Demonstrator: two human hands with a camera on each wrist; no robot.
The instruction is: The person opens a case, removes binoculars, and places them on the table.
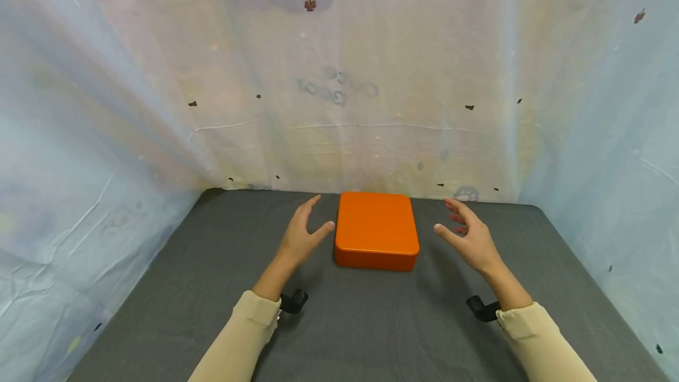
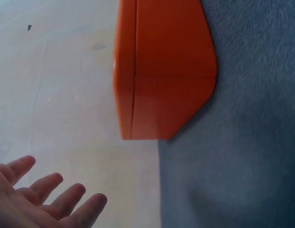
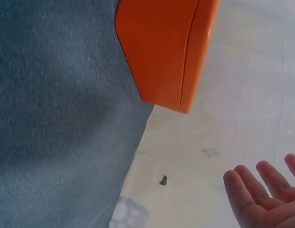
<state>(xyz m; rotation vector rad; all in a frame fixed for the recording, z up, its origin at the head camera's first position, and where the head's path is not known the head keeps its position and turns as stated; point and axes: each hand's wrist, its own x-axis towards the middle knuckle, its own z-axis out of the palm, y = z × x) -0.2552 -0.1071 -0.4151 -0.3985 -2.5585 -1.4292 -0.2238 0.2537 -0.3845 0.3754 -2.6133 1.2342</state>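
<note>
An orange box [image 1: 376, 223] with rounded corners sits near the far edge of the grey table. Both wrist views show its side, where a thin seam [image 2: 135, 71] runs just under the lid. Just left of it my left hand [image 1: 299, 237] is held in the air, thumb spread from the fingers and pointing toward the box. On the other side, my right hand [image 1: 472, 240] hovers a bit farther from the box, its fingers loosely bent. Neither hand touches the box, and both palms are bare in the wrist views.
A grey cloth covers the table [image 1: 361, 323]. Pale printed curtains [image 1: 339, 75] hang behind it and along both sides. Each wrist carries a black strap mount [image 1: 293, 300] below the cream sleeve [image 1: 239, 335].
</note>
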